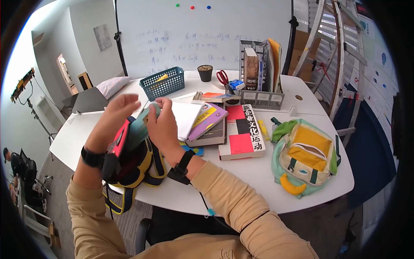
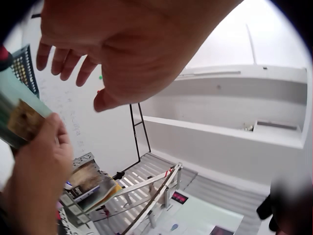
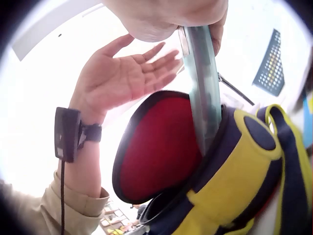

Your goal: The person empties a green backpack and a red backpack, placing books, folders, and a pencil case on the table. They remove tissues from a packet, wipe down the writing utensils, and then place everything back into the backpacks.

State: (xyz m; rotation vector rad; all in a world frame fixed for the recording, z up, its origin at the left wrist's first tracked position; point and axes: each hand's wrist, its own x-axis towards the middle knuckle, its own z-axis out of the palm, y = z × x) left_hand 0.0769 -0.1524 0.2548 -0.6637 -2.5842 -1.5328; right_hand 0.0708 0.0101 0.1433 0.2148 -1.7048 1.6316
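My right hand (image 1: 164, 128) grips the top end of a translucent teal plastic case (image 3: 205, 88), with a brown patch visible on it in the left wrist view. The lower end of the case goes behind the rim of a navy and yellow backpack (image 3: 230, 181) in the right wrist view. The bag's red-lined flap (image 3: 159, 147) stands open beside the case. My left hand (image 3: 124, 81) is held up near the flap, fingers spread and holding nothing. In the head view, the backpack lies at the table's left front edge, partly hidden by my forearms.
Books (image 1: 207, 123) and white paper are piled right of the backpack, with a red-and-white book (image 1: 241, 134) beside them. A green and yellow backpack (image 1: 304, 155) lies at the right. Behind stand a teal basket (image 1: 162, 88), a potted plant (image 1: 205, 74) and a file rack (image 1: 261, 100).
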